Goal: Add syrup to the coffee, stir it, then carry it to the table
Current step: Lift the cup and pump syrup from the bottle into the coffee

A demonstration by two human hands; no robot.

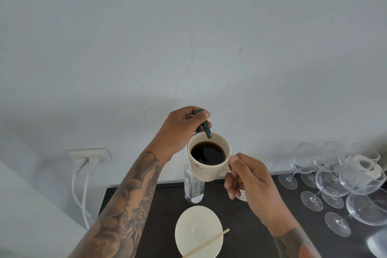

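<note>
A: What do the fingers hold?
B: The right hand [249,176] pinches the handle of the cream ceramic cup of black coffee [208,158], lifted just left of its fingers. The left hand [183,128] curls around a dark green pump spout [204,124], its tip over the cup's rim.
A: And below?
B: A clear glass syrup bottle [193,189], then a round cream saucer [198,231] with a wooden stir stick [209,242] on it.

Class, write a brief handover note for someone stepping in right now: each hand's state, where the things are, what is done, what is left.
Left hand: presses the dark green pump, its spout over the cup.
Right hand: holds the cup by its handle, raised above the saucer.
Syrup bottle stands on the dark counter, behind the cup.
Wooden stirrer lies across the saucer.
Done: coffee in position under the spout.
Left: finish syrup, stir, carry to table.
</note>
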